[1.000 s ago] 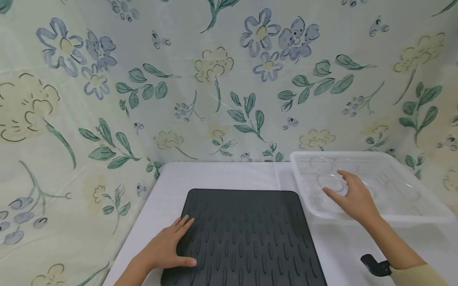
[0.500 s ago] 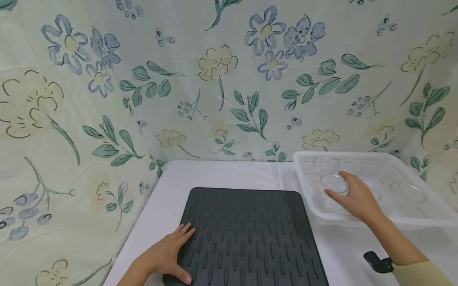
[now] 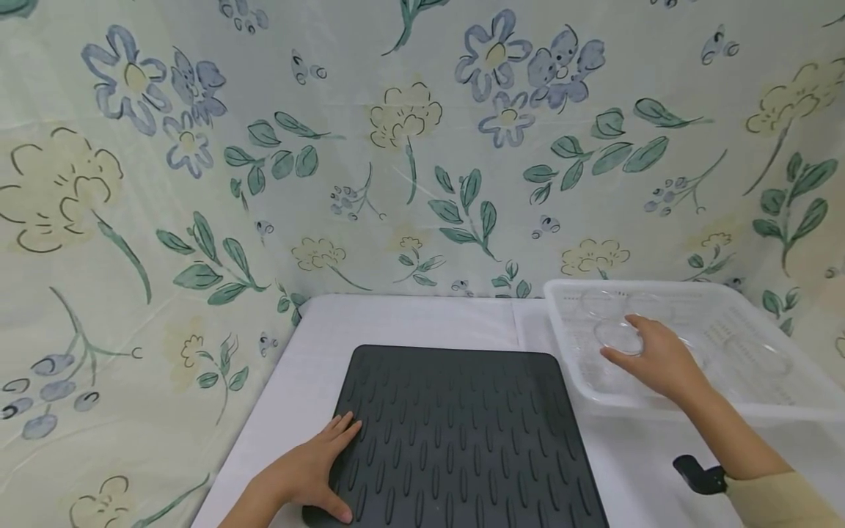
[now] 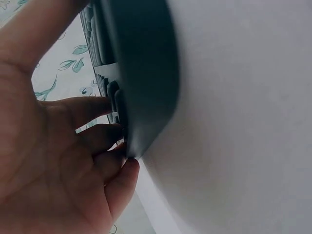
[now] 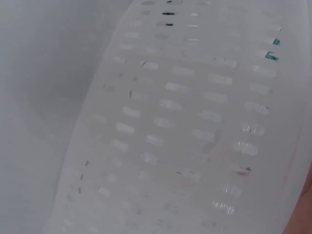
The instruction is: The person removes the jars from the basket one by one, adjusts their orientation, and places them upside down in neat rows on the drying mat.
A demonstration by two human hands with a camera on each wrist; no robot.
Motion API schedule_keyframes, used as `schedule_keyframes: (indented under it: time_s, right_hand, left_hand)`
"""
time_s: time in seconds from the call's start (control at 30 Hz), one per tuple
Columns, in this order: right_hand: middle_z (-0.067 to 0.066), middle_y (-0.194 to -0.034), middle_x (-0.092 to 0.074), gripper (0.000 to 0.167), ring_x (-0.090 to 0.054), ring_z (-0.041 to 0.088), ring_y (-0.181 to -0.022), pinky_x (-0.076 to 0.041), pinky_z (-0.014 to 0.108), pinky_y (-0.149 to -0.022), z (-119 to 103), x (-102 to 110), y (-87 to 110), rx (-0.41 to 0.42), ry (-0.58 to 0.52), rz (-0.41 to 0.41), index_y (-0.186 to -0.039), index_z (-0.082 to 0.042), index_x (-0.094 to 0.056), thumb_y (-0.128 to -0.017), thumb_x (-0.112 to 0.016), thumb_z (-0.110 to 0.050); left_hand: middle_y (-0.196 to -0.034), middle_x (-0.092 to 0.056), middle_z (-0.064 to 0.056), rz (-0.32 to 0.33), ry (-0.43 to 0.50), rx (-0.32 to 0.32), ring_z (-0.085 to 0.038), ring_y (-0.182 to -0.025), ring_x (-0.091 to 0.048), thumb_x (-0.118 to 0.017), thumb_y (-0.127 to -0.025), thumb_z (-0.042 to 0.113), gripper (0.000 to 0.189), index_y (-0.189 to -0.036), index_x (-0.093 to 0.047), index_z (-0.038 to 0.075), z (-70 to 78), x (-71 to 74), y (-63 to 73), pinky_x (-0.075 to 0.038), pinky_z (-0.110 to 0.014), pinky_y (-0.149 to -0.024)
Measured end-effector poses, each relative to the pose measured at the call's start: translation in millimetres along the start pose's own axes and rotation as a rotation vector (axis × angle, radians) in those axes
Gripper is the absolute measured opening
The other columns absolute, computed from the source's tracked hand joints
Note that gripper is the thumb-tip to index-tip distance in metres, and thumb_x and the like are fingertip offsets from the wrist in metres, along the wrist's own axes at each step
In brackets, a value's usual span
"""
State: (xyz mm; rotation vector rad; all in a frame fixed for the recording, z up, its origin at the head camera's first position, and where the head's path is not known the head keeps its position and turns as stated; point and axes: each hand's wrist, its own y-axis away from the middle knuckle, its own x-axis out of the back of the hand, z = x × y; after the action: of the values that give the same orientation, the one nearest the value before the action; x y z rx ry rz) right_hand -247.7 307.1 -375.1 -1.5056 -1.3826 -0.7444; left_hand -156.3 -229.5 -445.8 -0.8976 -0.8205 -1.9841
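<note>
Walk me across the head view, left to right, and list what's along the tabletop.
Left hand on the mat's left edge → dark ribbed mat → white plastic basket.

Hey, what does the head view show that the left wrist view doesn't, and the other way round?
Only the head view shows the white slotted plastic basket, the clear round items in it and the right hand. Only the left wrist view shows the palm side of the left hand, plus a close-up of the smooth edge of the black ridged mat. Both share that hand, the mat, the white tabletop and the flower-printed fabric.
</note>
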Motion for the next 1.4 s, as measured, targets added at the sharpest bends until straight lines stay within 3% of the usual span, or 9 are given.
schedule_keyframes:
  time_s: [0.23, 0.5, 0.97, 1.4]
  right_hand:
    - [0.047, -0.131, -0.037, 0.092, -0.036, 0.062, -0.118, -0.034, 0.071, -0.092, 2, 3, -2.7, 0.013, 0.007, -0.038, -0.136, 0.022, -0.034, -0.085, -0.072, -0.044]
    - [0.044, -0.131, -0.04, 0.092, -0.04, 0.06, -0.116, -0.037, 0.071, -0.089, 2, 4, -0.6, 0.013, -0.032, -0.012, -0.134, 0.02, -0.038, -0.084, -0.073, -0.048]
    - [0.038, -0.128, -0.046, 0.085, -0.047, 0.053, -0.108, -0.043, 0.068, -0.08, -4, 8, 10.8, 0.035, -0.078, 0.113, -0.136, 0.014, -0.042, -0.082, -0.077, -0.041]
    - [0.038, -0.131, -0.045, 0.083, -0.042, 0.055, -0.116, -0.038, 0.074, -0.083, -15, 22, 16.6, 0.055, -0.116, 0.208, -0.138, 0.01, -0.043, -0.08, -0.081, -0.036]
  left_hand:
    - [-0.16, -0.016, -0.017, -0.003, -0.009, 0.001, -0.04, -0.145, -0.016, -0.088, -0.056, 0.058, 0.127, -0.155, -0.027, 0.008, -0.9, -1.4, -0.8, -0.032, -0.065, -0.102]
    - [-0.16, -0.016, -0.016, -0.002, -0.004, -0.001, -0.04, -0.145, -0.015, -0.088, -0.056, 0.059, 0.127, -0.155, -0.026, 0.008, -2.5, -1.7, -1.6, -0.032, -0.065, -0.102]
    - [-0.16, -0.014, -0.018, -0.008, 0.003, 0.009, -0.041, -0.145, -0.015, -0.088, -0.056, 0.058, 0.127, -0.155, -0.026, 0.009, -1.8, -2.3, -1.0, -0.033, -0.066, -0.1]
    - [-0.161, -0.013, -0.018, -0.007, 0.007, 0.002, -0.042, -0.145, -0.014, -0.089, -0.056, 0.057, 0.128, -0.155, -0.025, 0.008, -3.3, -3.0, -0.1, -0.032, -0.067, -0.1]
